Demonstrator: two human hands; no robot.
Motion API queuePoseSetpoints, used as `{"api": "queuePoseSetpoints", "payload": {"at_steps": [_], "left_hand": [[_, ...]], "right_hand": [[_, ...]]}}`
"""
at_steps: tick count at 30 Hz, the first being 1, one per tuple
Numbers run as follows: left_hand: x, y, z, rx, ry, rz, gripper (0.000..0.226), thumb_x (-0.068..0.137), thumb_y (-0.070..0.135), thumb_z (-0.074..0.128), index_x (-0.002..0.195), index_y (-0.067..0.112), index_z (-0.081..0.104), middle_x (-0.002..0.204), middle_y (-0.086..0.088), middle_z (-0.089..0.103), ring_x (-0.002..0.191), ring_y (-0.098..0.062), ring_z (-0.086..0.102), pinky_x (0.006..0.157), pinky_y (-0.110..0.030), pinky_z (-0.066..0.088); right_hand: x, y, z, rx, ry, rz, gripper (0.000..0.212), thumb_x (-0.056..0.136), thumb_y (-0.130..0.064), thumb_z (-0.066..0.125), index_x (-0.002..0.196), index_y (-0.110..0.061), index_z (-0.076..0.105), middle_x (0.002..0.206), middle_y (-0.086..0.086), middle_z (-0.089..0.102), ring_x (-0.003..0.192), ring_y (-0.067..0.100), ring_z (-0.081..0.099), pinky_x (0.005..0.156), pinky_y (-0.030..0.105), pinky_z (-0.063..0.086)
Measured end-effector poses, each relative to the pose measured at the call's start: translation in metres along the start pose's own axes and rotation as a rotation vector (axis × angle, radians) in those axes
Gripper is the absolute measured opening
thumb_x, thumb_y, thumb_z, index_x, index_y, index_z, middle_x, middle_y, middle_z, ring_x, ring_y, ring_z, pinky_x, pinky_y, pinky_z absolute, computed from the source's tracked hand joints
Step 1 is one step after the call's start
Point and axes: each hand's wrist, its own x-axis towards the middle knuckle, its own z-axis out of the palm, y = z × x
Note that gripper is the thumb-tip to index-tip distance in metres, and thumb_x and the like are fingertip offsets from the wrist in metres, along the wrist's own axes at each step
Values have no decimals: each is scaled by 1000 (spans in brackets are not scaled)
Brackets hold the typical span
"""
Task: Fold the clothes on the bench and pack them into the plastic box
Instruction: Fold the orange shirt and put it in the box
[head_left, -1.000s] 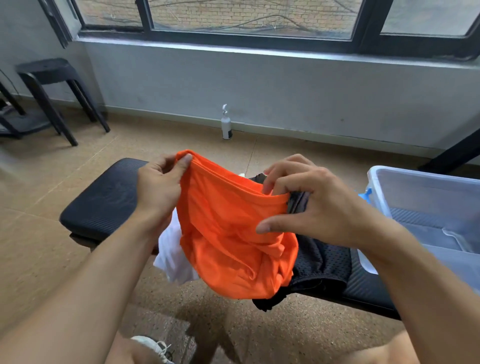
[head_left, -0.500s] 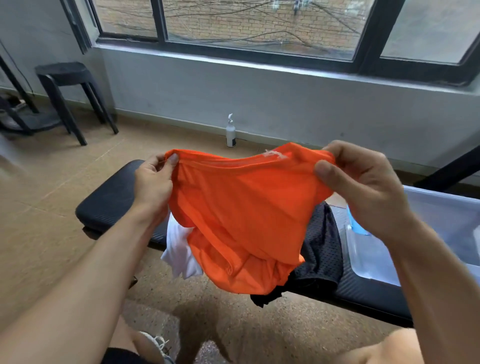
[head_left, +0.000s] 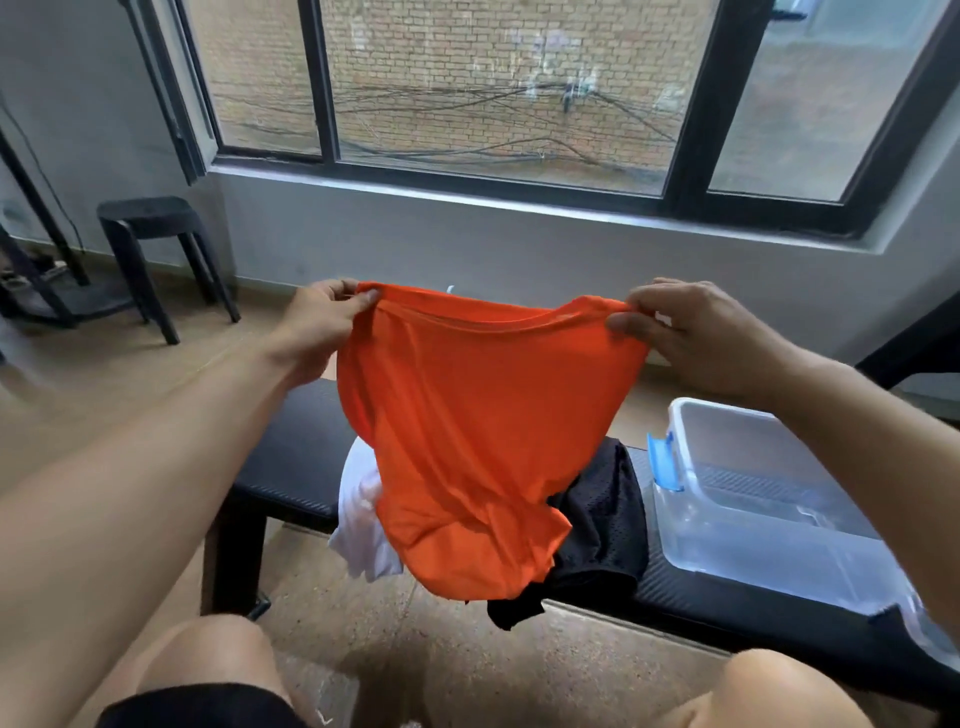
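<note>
An orange garment (head_left: 472, 431) hangs spread in the air above the black bench (head_left: 291, 452). My left hand (head_left: 324, 325) pinches its top left corner and my right hand (head_left: 691, 338) pinches its top right corner. Its lower end droops over the clothes on the bench. A white garment (head_left: 361, 525) lies partly hidden behind it on the left, hanging over the bench's front edge. A black mesh garment (head_left: 602, 525) lies to its right. The clear plastic box (head_left: 753, 551) with a blue latch stands open on the bench's right end.
A black stool (head_left: 156, 244) stands on the floor at the far left beside dark stand legs. A grey wall with a large black-framed window (head_left: 519, 88) runs behind the bench. My knees are at the bottom edge, close to the bench.
My hands have moved apart and upward, stretching the orange garment's top edge wide. It was bunched between them a second ago. My head has tilted up, showing more window.
</note>
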Motion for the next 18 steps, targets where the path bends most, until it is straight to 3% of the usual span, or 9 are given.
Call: {"api": "queuePoseSetpoints", "payload": {"at_steps": [3,6,8,9,11,13,15,18], "left_hand": [[-5,3,-7,-56,-152,-82,8,97,10,63,90,13,66,66,6,72,53,-1,65,51,-15,53],[-8,-3,-16,-23,-252,-155,10,92,8,66,87,16,70,71,2,72,57,-3,66,55,-15,54],[-8,-6,-19,25,-277,-161,14,89,6,68,82,15,74,72,1,72,61,-5,67,58,-16,55],[-9,-6,-19,49,-281,-158,14,89,3,68,83,14,75,73,1,73,63,-6,68,59,-16,56],[-12,-5,-14,93,-282,-138,12,87,-1,69,89,10,73,73,0,74,64,-8,69,61,-17,57],[-15,-1,-9,114,-264,-104,11,83,-2,73,91,6,72,72,-1,74,62,-8,68,59,-17,57],[-15,6,-8,129,-246,-67,14,78,-2,76,89,5,73,70,-2,74,60,-8,68,57,-17,56],[-16,23,-12,192,-294,-38,13,73,-1,79,83,6,76,71,-4,74,63,-10,68,61,-19,58]], "right_hand": [[-8,-8,-13,23,40,-32,50,103,-49,44,67,-16,55,77,-5,51,78,5,49,74,26,38],[-15,-4,-23,68,-24,128,36,87,-54,63,66,-27,70,107,-10,63,102,5,57,88,28,44],[-16,3,-25,117,-104,288,32,79,-51,77,65,-22,74,91,-6,71,79,7,64,75,33,51],[-17,5,-24,151,-113,371,32,75,-47,82,64,-18,73,75,1,70,65,9,58,65,37,48],[-18,9,-20,234,-107,472,40,68,-35,90,57,-11,60,57,9,53,56,15,43,57,35,36],[-20,11,-15,313,-147,498,45,62,-26,95,60,-14,52,57,4,51,58,16,43,58,33,36],[-20,11,-15,379,-234,529,42,59,-20,97,72,-14,58,64,3,62,59,15,54,59,30,45],[-14,11,-24,202,-385,557,37,63,-24,95,92,-23,72,74,-2,72,60,9,66,57,20,50]]}}
